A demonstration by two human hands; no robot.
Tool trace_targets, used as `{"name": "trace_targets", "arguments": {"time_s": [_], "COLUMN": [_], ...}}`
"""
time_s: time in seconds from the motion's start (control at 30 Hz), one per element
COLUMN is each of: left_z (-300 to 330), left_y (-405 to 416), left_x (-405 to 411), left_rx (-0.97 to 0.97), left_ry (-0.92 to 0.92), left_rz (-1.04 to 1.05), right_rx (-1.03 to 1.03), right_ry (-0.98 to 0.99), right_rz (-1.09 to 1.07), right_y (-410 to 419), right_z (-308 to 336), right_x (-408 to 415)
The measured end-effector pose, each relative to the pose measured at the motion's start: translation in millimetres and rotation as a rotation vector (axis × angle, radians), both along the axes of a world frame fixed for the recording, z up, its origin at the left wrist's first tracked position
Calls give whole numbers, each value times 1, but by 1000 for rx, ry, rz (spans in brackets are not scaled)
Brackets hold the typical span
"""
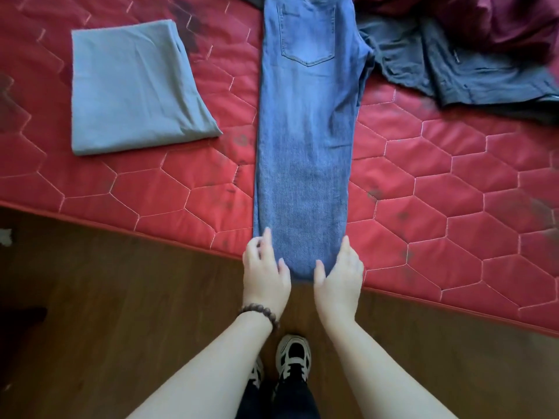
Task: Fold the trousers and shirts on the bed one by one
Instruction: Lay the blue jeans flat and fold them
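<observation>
Blue jeans, folded lengthwise with one leg on the other, lie in a long strip on the red quilted mattress. Their back pocket is at the far end and the hem reaches the near edge. My left hand rests at the hem's left corner, with its thumb on the denim and its fingers loosely bent along the left edge. At the right corner my right hand has its thumb on the cloth and its fingers along the right edge. A folded grey shirt lies to the left.
A crumpled dark navy garment and a maroon one are heaped at the far right of the bed. The brown wooden floor runs below the mattress edge. My feet in sneakers stand close to it.
</observation>
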State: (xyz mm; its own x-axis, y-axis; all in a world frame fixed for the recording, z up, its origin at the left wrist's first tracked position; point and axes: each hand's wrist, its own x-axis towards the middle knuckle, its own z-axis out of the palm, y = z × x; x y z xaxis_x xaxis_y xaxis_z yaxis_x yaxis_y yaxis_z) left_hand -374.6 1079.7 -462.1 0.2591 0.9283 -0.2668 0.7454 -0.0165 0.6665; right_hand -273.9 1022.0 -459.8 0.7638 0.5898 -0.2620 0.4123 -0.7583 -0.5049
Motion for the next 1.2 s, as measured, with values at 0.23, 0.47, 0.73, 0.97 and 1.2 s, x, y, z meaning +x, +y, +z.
{"name": "trace_targets", "arguments": {"time_s": [0.23,0.47,0.73,0.97,1.2], "left_z": [9,29,-3,-4,0], "left_y": [12,-3,6,12,41], "left_x": [6,25,24,14,22], "left_rx": [-103,40,-13,172,-149], "left_ry": [47,-119,452,469,204], "left_rz": [66,-215,-686,-328,181], "right_rx": [-64,284,115,-189,-146], "right_ry": [155,180,-241,-372,214], "right_rz": [-183,-208,-81,121,-30], "right_y": [1,-11,-8,-6,34], "right_z": [5,33,64,38,9], "right_x": [24,49,181,158,32]}}
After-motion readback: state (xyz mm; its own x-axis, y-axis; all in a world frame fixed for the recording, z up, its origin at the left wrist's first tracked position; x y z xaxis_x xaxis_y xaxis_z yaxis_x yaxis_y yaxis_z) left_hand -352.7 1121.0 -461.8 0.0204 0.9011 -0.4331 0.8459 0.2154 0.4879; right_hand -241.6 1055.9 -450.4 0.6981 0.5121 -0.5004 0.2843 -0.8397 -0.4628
